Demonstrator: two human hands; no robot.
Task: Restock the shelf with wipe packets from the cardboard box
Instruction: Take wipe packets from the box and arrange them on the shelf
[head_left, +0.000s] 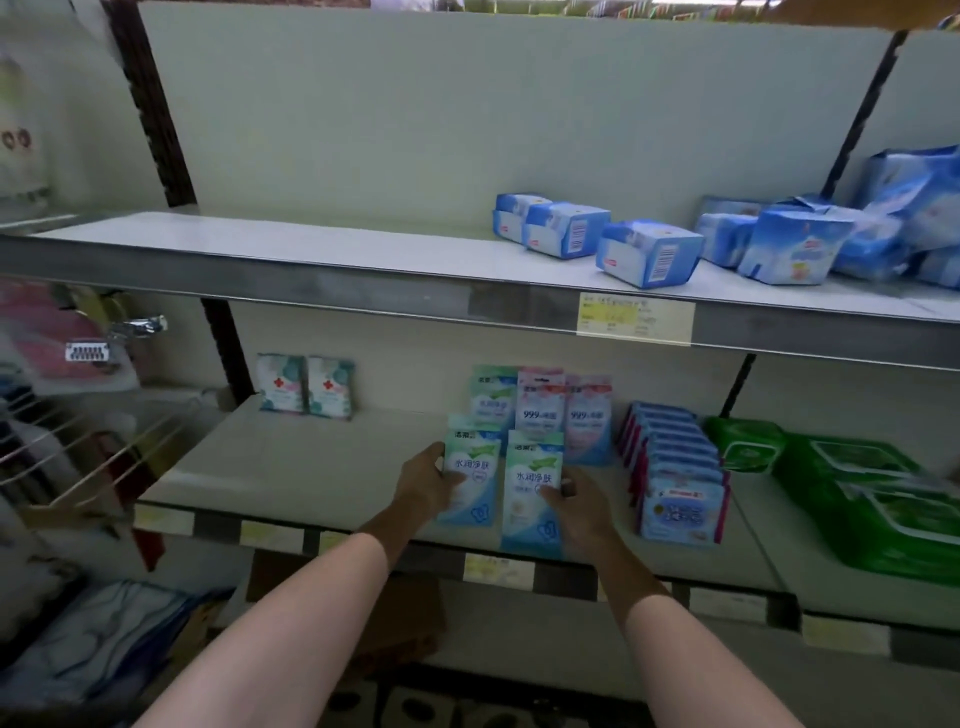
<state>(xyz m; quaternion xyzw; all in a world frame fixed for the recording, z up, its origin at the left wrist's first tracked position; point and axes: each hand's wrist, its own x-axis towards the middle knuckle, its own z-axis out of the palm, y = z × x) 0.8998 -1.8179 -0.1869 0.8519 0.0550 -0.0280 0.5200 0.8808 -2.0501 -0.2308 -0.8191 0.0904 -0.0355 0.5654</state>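
Both my hands reach onto the middle shelf (322, 467). My left hand (423, 486) grips a light blue-green wipe packet (470, 475) by its left edge, standing it upright. My right hand (582, 506) holds a second matching wipe packet (532, 499) by its right side, upright near the shelf's front edge. Behind them stand one more blue-green packet (491, 397) and two pink-topped 999 packets (563, 410). A brown cardboard box (400, 618) shows partly below the shelf, behind my left forearm.
Two red-cross packets (306, 385) lean at the shelf's back left. A row of blue-and-pink packs (675, 478) and green wipe tubs (857, 499) fill the right. Blue packs (649, 252) lie on the upper shelf (260, 244). A wire rack (78, 447) juts out at left.
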